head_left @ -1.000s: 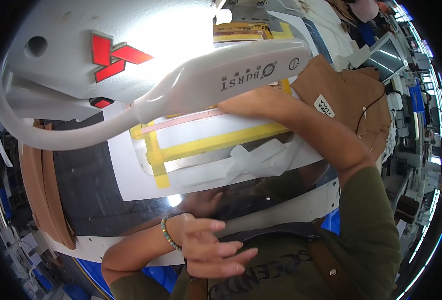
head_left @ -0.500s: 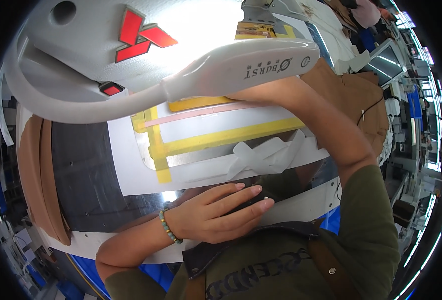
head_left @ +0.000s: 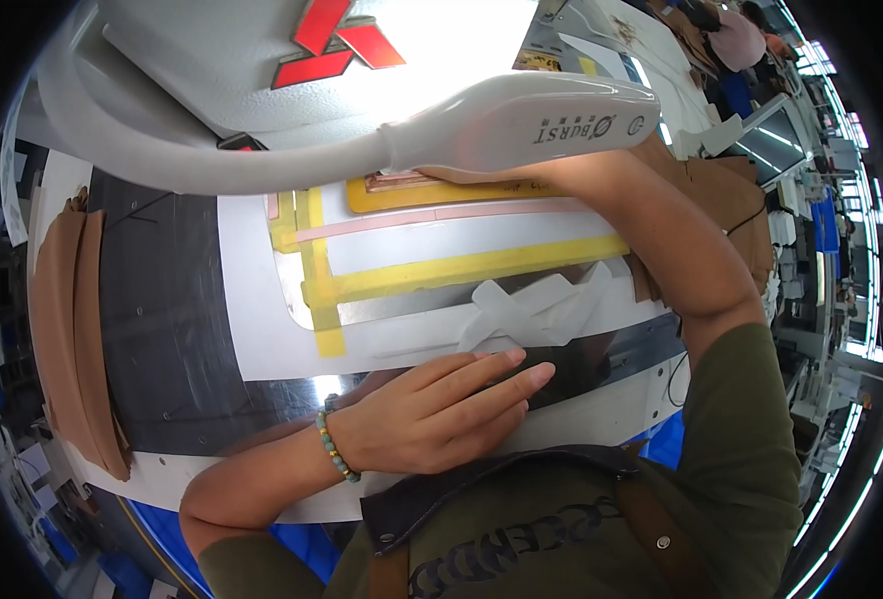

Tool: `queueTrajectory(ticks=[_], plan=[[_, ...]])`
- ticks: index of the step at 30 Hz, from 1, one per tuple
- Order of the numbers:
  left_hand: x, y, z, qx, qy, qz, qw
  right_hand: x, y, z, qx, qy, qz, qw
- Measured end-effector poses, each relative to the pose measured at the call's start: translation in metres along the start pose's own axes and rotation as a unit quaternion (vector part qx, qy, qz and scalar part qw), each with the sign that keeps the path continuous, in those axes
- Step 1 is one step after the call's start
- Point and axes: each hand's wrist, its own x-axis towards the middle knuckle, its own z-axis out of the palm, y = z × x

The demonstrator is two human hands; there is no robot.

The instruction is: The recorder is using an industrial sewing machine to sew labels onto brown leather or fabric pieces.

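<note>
My left hand, a beaded bracelet at its wrist, lies palm down with outstretched fingers at the near edge of the work plate. Its fingertips are close to crumpled white strips. My right hand reaches under a white lamp head, which hides its fingers. Beside it is a yellow-edged flat template with a brownish piece inside. A pink strip runs along the near side of that template. Yellow tape marks a frame on a white sheet beneath.
A large white machine head with red marks overhangs the far left, the lamp's curved neck in front. Folded brown pieces lie at the left edge. More brown sheets and a screen stand at right.
The whole view has shifted slightly. More of the yellow template and its brownish piece now shows below the lamp. My left fingertips are closer to the white strips.
</note>
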Motion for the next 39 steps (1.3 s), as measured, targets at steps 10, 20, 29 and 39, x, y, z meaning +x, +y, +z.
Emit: queueTrajectory(ticks=[10,20,29,39], plan=[[0.002,-0.001,0.001,-0.007,0.001,-0.012,1.000,0.009,0.027,0.016,-0.026,0.049,-0.015,0.998],[0.000,0.000,-0.001,-0.010,-0.017,-0.018,1.000,0.010,0.055,0.033,-0.048,0.097,-0.032,0.994],[0.002,-0.001,-0.001,-0.024,-0.048,-0.019,0.998,0.014,0.062,0.056,-0.063,0.141,-0.035,0.987],[-0.001,-0.002,-0.001,-0.030,-0.059,-0.026,0.997,0.005,0.023,0.019,0.033,0.020,0.031,0.999]])
